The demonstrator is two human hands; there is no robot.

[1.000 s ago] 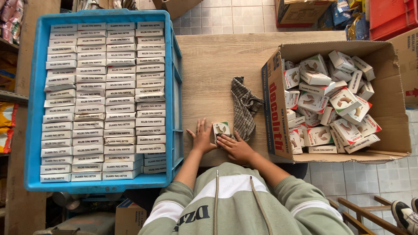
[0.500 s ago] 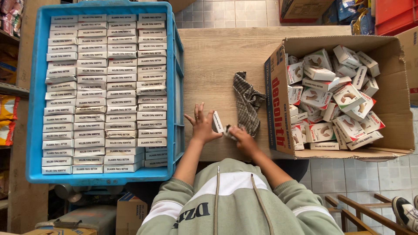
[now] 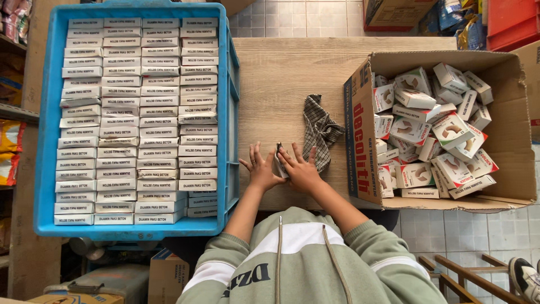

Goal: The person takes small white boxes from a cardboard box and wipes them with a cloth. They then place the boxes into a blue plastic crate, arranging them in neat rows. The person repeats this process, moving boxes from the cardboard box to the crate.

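- Now both hands press one small box (image 3: 279, 160) on the table (image 3: 281, 79) — left hand (image 3: 262, 169) flat, fingers spread, beside it; right hand (image 3: 302, 169) curled over its edge.
- Best to square the flaps firmly — thumbs low.
- Crate (image 3: 39, 169) sits left, carton (image 3: 360, 129) right, rag (image 3: 320, 126) just beyond.

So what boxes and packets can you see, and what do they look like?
Small box: on edge between the left hand and right hand.
Flat white boxes: neat rows in the blue crate.
White-and-red boxes: jumbled in the brown carton.
Yellow packets: left shelf.
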